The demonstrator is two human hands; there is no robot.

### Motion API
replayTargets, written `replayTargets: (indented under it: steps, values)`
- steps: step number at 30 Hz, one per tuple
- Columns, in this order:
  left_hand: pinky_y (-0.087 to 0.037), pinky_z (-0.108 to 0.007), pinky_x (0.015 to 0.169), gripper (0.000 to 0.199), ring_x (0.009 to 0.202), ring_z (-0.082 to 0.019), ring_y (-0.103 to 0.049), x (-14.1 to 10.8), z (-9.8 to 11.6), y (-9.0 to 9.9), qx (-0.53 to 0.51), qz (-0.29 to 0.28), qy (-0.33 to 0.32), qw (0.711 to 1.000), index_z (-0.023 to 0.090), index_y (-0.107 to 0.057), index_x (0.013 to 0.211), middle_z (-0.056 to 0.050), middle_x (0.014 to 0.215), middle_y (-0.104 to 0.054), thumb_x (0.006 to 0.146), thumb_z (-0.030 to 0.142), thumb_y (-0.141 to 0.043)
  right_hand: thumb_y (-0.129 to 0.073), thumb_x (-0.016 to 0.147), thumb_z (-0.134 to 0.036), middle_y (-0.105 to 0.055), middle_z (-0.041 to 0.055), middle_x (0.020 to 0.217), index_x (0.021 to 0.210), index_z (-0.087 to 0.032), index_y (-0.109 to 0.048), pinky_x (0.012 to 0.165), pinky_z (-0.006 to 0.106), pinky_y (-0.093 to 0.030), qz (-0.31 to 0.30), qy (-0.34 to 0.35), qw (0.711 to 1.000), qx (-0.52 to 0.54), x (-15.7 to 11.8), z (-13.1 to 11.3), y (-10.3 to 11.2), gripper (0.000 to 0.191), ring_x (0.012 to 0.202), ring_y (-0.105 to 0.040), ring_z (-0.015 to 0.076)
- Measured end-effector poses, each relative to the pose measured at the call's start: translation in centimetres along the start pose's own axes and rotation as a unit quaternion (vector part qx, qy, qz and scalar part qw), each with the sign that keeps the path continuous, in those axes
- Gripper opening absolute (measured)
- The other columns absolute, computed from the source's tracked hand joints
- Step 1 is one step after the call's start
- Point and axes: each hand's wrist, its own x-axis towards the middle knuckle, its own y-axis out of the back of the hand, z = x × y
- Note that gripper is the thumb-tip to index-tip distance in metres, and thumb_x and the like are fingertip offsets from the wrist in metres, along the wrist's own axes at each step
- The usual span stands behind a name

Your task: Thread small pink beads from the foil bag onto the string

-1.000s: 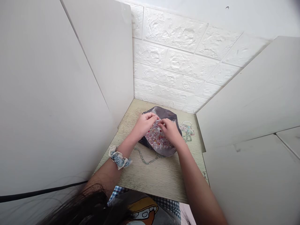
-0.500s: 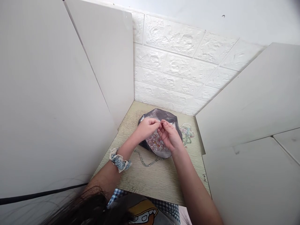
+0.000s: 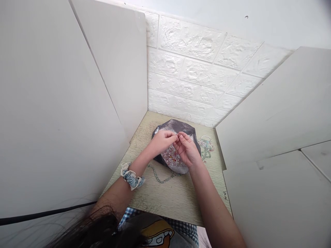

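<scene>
Since the loose beads in the open foil pouch on the surface look tiny, light and slippery, take them by fingertip pinch; left hand and right hand have grips closed together above them; anything held is too small to tell.

- dark silver pouch: lying open, flattened
- mixed pink/red/wht beads: sitting heaped inside pouch
- pale green bead strand: trailing just below pouch
- tangled bead strands: lying just beside pouch
</scene>
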Motion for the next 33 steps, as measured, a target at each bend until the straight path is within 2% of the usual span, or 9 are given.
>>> replayTargets:
  steps: [6, 14, 23, 26, 28, 31, 33]
  values:
    - [-0.029, -0.019, 0.047, 0.026, 0.051, -0.008, -0.04, 0.0, 0.2, 0.0, 0.01, 0.012, 0.006, 1.0, 0.012, -0.057, 0.059, 0.001, 0.053, -0.048, 0.068, 0.033, -0.046, -0.065, 0.062, -0.021, -0.058, -0.0038, 0.07, 0.076, -0.02, -0.057, 0.069, 0.02, -0.048, -0.005, 0.006, 1.0, -0.022, 0.0, 0.0, 0.0, 0.016, 0.069, -0.055, 0.006]
    - [-0.023, -0.019, 0.043, 0.03, 0.046, -0.007, -0.033, 0.0, 0.1, 0.1, 0.049, 0.006, 0.014, 0.999, 0.012, -0.058, 0.058, 0.003, 0.047, -0.041, 0.069, 0.036, -0.045, -0.065, 0.062, -0.023, -0.059, -0.0027, 0.071, 0.073, -0.019, -0.058, 0.077, 0.026, -0.047, -0.022, 0.042, 0.993, -0.108, -0.2, -0.6, 0.2, 0.014, 0.072, -0.056, 0.0076]
    - [-0.03, -0.02, 0.047, 0.028, 0.051, -0.009, -0.042, 0.1, 0.0, 0.2, 0.038, -0.015, 0.012, 0.999, 0.012, -0.063, 0.068, 0.001, 0.054, -0.051, 0.071, 0.034, -0.046, -0.068, 0.058, -0.025, -0.06, -0.002, 0.068, 0.069, -0.017, -0.058, 0.072, 0.027, -0.047, -0.001, 0.064, 0.981, -0.182, -0.2, -0.7, 1.0, 0.017, 0.068, -0.056, 0.0087]
    - [-0.027, -0.019, 0.041, 0.03, 0.042, -0.007, -0.037, 0.0, 0.2, 0.1, 0.023, -0.03, 0.025, 0.999, 0.012, -0.056, 0.057, 0.002, 0.048, -0.046, 0.073, 0.036, -0.044, -0.065, 0.061, -0.027, -0.057, -0.0019, 0.069, 0.069, -0.017, -0.058, 0.067, 0.025, -0.046, -0.014, 0.106, 0.962, -0.25, 0.0, -0.8, 1.3, 0.015, 0.066, -0.053, 0.0087]
    - [-0.026, -0.019, 0.038, 0.032, 0.037, -0.005, -0.036, -0.1, 0.3, 0.1, -0.004, -0.052, 0.041, 0.998, 0.013, -0.051, 0.055, 0.001, 0.05, -0.047, 0.075, 0.036, -0.042, -0.062, 0.064, -0.028, -0.056, -0.0011, 0.074, 0.068, -0.018, -0.057, 0.067, 0.025, -0.044, -0.028, 0.145, 0.937, -0.316, -0.1, -0.9, 1.3, 0.012, 0.069, -0.052, 0.009]
    - [-0.028, -0.019, 0.036, 0.029, 0.039, -0.006, -0.044, -0.2, 0.4, 0.0, -0.042, -0.067, 0.049, 0.996, 0.013, -0.053, 0.065, -0.001, 0.06, -0.053, 0.076, 0.036, -0.041, -0.057, 0.069, -0.028, -0.054, 0.0006, 0.081, 0.066, -0.018, -0.056, 0.073, 0.026, -0.043, -0.033, 0.191, 0.898, -0.394, -0.3, -1.2, 1.0, 0.011, 0.076, -0.051, 0.0104]
    - [-0.029, -0.018, 0.037, 0.028, 0.046, -0.008, -0.05, -0.2, 0.6, 0.0, -0.056, -0.071, 0.047, 0.995, 0.013, -0.054, 0.071, -0.002, 0.067, -0.054, 0.076, 0.038, -0.043, -0.056, 0.07, -0.028, -0.053, 0.0014, 0.085, 0.067, -0.018, -0.056, 0.075, 0.026, -0.042, -0.03, 0.212, 0.885, -0.414, -0.5, -1.4, 0.7, 0.011, 0.082, -0.05, 0.0115]
